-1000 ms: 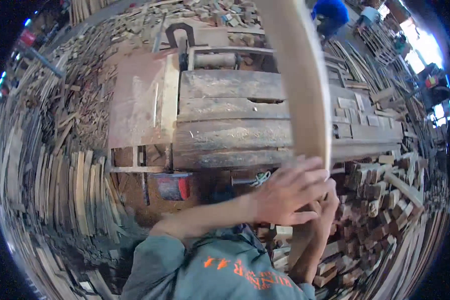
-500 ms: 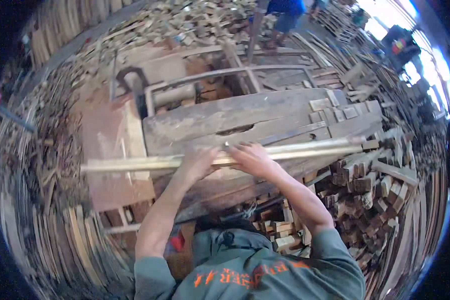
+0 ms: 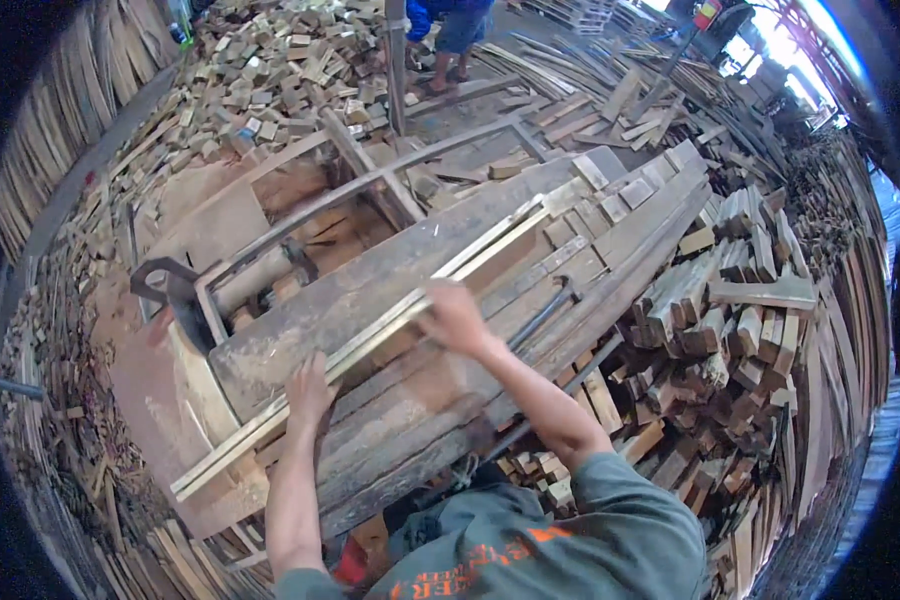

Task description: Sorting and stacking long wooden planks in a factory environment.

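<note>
A pair of long, pale wooden strips (image 3: pixel 375 332) lies side by side, slanting across the worn wooden bench (image 3: pixel 280 355) from near left to far right. My left hand (image 3: pixel 310 392) is closed over the strips toward their near end, fingertips on the upper edge. Farther along, my right hand (image 3: pixel 455 320) is curled against the strips' near side; it is slightly blurred and its fingertips are partly hidden. To the right of that hand, a dark metal bar with a hooked end (image 3: pixel 545 312) rests on the bench. Several small wooden blocks (image 3: pixel 615 208) sit at the bench's far right.
Beyond the bench stands a metal frame (image 3: pixel 310 215) with a roller in it. Stacked timber pieces (image 3: pixel 715 335) crowd the right side. Offcuts (image 3: pixel 290 60) are heaped at the back. A person in blue (image 3: pixel 460 25) stands behind a post (image 3: pixel 397 70).
The strips have swung from nearly level to a steep slant, near end down at left. My left hand has moved nearer and left, and my view has turned. The hooked bar now shows.
</note>
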Demonstrator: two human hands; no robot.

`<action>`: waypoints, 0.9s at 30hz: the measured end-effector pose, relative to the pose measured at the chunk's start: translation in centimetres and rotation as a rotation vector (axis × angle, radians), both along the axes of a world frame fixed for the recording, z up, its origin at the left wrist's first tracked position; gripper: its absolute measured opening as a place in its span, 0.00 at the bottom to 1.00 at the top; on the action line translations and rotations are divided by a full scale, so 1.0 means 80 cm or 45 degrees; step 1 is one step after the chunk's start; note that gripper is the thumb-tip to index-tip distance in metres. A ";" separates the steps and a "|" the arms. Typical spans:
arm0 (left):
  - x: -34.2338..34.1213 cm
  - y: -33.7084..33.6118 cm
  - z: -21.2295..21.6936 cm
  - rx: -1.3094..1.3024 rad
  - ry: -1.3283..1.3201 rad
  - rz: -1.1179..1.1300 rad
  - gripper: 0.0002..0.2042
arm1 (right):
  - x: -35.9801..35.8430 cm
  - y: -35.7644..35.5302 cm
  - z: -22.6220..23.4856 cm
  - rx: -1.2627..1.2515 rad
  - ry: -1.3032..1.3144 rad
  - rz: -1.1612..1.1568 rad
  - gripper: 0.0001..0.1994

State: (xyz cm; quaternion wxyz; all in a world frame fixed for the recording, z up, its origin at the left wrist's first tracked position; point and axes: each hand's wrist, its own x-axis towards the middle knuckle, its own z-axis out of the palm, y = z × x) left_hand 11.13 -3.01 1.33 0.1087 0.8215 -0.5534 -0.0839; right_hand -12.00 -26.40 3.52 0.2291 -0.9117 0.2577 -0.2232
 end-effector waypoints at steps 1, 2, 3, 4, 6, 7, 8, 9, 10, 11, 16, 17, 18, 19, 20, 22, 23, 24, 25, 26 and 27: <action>0.001 -0.006 0.000 0.101 0.016 0.036 0.28 | -0.033 -0.028 0.002 -0.110 -0.224 -0.322 0.24; 0.001 -0.015 0.001 0.100 0.011 0.017 0.28 | -0.076 -0.073 -0.019 0.002 -0.110 -0.629 0.23; 0.002 -0.013 0.000 0.120 0.026 0.030 0.28 | -0.102 -0.103 -0.019 0.130 -0.355 -0.893 0.25; 0.000 -0.013 -0.001 0.136 0.041 0.046 0.28 | -0.131 -0.138 -0.018 0.306 -0.458 -0.980 0.27; 0.000 -0.014 -0.004 0.130 0.039 0.065 0.27 | -0.175 -0.208 -0.037 0.436 -0.609 -1.120 0.31; -0.003 -0.019 -0.005 0.117 0.047 0.075 0.27 | -0.196 -0.240 -0.065 0.381 -0.653 -1.186 0.33; -0.007 -0.024 -0.002 0.125 0.047 0.067 0.27 | -0.214 -0.269 -0.084 0.633 -0.742 -1.100 0.37; -0.007 -0.018 0.009 0.168 0.074 0.110 0.27 | -0.199 -0.271 -0.078 0.666 -0.743 -1.080 0.37; -0.009 -0.015 0.016 0.206 0.103 0.150 0.27 | -0.181 -0.265 -0.042 0.810 -0.681 -0.987 0.39; -0.010 -0.019 0.018 0.207 0.097 0.151 0.27 | -0.177 -0.267 -0.016 0.928 -0.621 -0.908 0.40; -0.017 -0.033 0.020 0.223 0.082 0.148 0.27 | -0.210 -0.348 -0.084 1.258 -0.584 -0.554 0.42; -0.016 -0.029 0.018 0.233 0.076 0.163 0.27 | -0.210 -0.355 -0.089 1.298 -0.576 -0.510 0.42; -0.013 -0.027 0.015 0.212 0.067 0.158 0.26 | -0.208 -0.357 -0.095 1.433 -0.586 -0.492 0.41; -0.011 -0.024 0.012 0.191 0.060 0.151 0.25 | -0.207 -0.362 -0.100 1.446 -0.581 -0.482 0.41; -0.016 -0.031 0.017 0.199 0.064 0.155 0.25 | -0.211 -0.365 -0.099 1.457 -0.557 -0.474 0.41; -0.027 -0.050 0.035 0.203 0.082 0.193 0.26 | -0.215 -0.367 -0.105 1.477 -0.526 -0.473 0.41; -0.027 -0.051 0.036 0.209 0.084 0.198 0.26 | -0.215 -0.367 -0.108 1.485 -0.561 -0.448 0.40; -0.025 -0.052 0.037 0.247 0.111 0.233 0.27 | -0.215 -0.369 -0.110 1.491 -0.596 -0.425 0.39; -0.025 -0.053 0.037 0.285 0.137 0.266 0.29 | -0.216 -0.371 -0.112 1.496 -0.591 -0.425 0.39; -0.027 -0.052 0.037 0.292 0.140 0.272 0.29 | -0.214 -0.370 -0.112 1.520 -0.594 -0.419 0.38; -0.030 -0.051 0.037 0.222 0.097 0.280 0.30 | -0.213 -0.369 -0.113 1.544 -0.597 -0.412 0.37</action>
